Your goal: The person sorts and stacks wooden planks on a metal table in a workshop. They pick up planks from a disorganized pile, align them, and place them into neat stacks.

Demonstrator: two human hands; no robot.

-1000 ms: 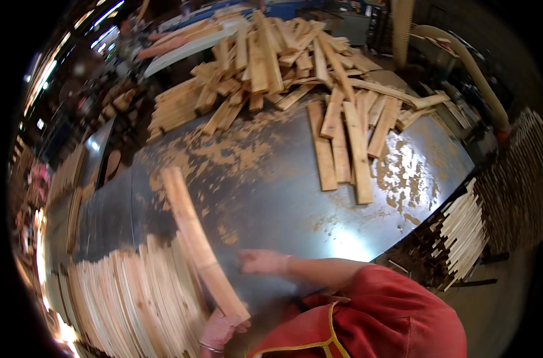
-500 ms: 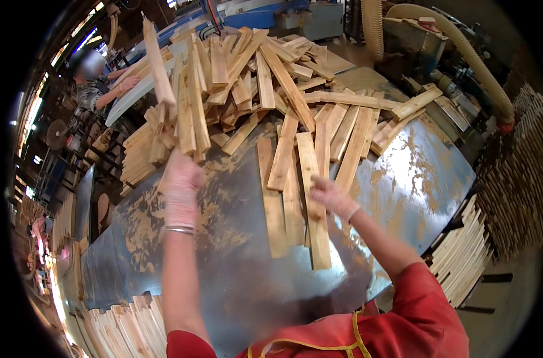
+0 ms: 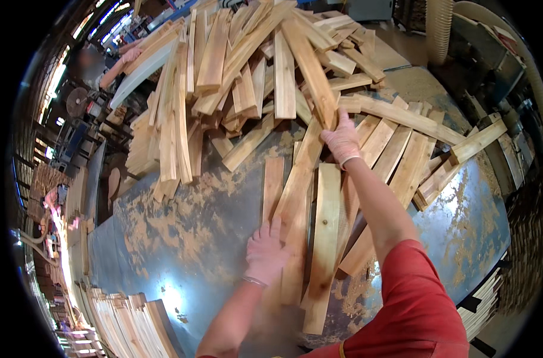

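My left hand [image 3: 265, 253], in a thin pale glove, lies with fingers stretched out along a wooden board [image 3: 299, 188] that slants across the near row. Farther off, my right hand [image 3: 344, 140], gloved as well, closes round the near end of a long board [image 3: 309, 62] that reaches down from the heap. Between my arms lies a paler board with a knot [image 3: 325, 222]. Several more boards lie side by side under and beside these, partly hidden by my hands and right arm.
A tall heap of loose boards [image 3: 209, 65] covers the far part of the metal table [image 3: 217, 238], which is dusted with sawdust. Stacked strips [image 3: 125, 319] stand at the near left. A ridged hose [image 3: 439, 30] hangs at the back right. Another person's hand [image 3: 131, 55] is at the far left.
My left hand has left the heap's left side and come down right onto the near boards. My right hand has moved farther away to the long board's end. The view has shifted.
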